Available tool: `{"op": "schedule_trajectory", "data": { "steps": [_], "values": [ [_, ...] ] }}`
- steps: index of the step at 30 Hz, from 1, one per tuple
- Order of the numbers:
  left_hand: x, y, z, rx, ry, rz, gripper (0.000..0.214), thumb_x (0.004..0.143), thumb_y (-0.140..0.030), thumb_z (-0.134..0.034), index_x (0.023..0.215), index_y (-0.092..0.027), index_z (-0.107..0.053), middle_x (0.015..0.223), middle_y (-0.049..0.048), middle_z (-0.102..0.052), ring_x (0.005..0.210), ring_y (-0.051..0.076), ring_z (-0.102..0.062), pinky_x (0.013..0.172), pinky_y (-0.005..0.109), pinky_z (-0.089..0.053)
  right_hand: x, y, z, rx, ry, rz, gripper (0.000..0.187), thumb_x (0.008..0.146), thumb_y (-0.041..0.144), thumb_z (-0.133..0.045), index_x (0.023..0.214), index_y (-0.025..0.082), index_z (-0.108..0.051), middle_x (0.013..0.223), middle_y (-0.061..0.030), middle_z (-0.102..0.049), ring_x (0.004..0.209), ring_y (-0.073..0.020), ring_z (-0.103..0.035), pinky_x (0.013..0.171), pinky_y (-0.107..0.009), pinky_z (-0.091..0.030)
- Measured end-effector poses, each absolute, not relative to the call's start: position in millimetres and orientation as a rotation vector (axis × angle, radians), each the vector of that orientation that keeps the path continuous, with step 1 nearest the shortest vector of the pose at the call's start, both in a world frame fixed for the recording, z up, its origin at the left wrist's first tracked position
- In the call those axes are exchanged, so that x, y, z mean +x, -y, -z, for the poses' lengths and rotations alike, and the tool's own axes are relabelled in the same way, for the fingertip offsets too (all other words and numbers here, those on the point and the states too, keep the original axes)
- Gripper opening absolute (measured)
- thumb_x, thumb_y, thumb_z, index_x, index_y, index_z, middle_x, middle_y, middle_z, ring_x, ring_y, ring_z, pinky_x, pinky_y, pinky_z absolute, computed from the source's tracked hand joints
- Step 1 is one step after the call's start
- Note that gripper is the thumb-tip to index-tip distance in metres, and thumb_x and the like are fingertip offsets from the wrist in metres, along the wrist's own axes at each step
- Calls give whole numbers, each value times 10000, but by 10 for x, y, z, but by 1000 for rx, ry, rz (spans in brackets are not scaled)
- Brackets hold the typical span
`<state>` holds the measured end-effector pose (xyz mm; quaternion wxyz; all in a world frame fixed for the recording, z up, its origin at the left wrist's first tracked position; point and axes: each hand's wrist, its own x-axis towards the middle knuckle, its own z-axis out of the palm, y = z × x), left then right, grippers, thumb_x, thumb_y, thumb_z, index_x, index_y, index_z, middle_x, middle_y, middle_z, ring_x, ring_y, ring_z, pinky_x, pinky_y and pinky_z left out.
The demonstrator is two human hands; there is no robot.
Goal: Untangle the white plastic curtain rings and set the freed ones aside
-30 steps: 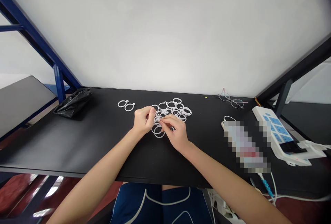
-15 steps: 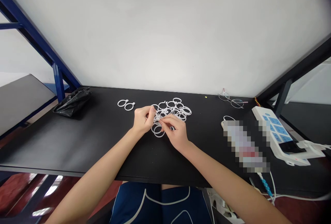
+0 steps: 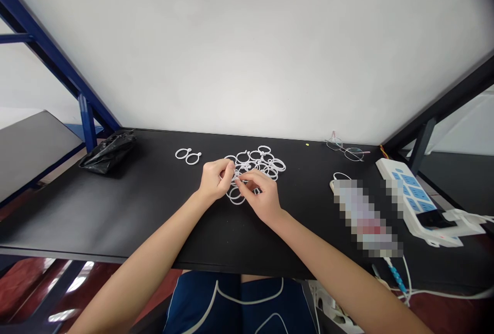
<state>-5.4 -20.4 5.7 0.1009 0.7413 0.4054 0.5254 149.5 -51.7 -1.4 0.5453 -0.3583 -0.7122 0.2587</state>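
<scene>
A pile of several white plastic rings (image 3: 262, 161) lies on the black table (image 3: 154, 210). My left hand (image 3: 215, 179) and my right hand (image 3: 262, 197) meet at the near edge of the pile, fingers pinched together on one white ring (image 3: 235, 178). More rings (image 3: 236, 196) lie just under my fingers. Two separate white rings (image 3: 188, 156) rest side by side to the left of the pile.
A crumpled black plastic bag (image 3: 108, 152) sits at the far left. Glasses (image 3: 347, 150) lie at the back right. A white power strip (image 3: 419, 200) with cables and a blurred object (image 3: 365, 215) occupy the right side. A blue metal frame (image 3: 87, 118) stands left.
Both hands stay at the pile; the fingers shift slightly as they work the ring, the left fingertips nudging a little to the right.
</scene>
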Motion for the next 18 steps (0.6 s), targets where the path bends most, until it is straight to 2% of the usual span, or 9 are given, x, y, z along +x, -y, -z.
{"op": "schedule_trajectory", "data": {
  "steps": [9,13,15,18],
  "values": [
    [-61,199,-56,2207,-1213,-1457,388,937,-368,-403,661,-161,-578,551,12,-528,525,119,-482,519,239,-369,1495,507,10,-854,1687,-593,67,881,242,-603,869,200,-654,839,-23,-654,542,-92,-585,515,-244,-502],
    [-52,195,-50,2186,-1250,-1380,250,894,-390,-506,860,-164,-607,533,-47,-461,477,94,-419,514,220,-361,1504,502,-8,-913,1631,-576,76,895,262,-592,881,205,-639,854,-24,-641,549,-96,-591,515,-243,-507],
    [-52,194,-48,2156,-1294,-1347,271,867,-402,-556,993,-165,-589,550,-66,-454,464,85,-409,512,212,-360,1508,501,-16,-925,1594,-559,77,898,267,-589,884,206,-633,857,-23,-634,546,-96,-596,502,-241,-504],
    [-59,188,-50,2121,-1316,-1334,274,861,-398,-569,1012,-170,-568,564,-67,-466,473,85,-427,517,208,-357,1512,504,-19,-925,1552,-547,72,900,263,-588,897,204,-630,881,-25,-629,538,-92,-604,489,-240,-498]
  ]
}}
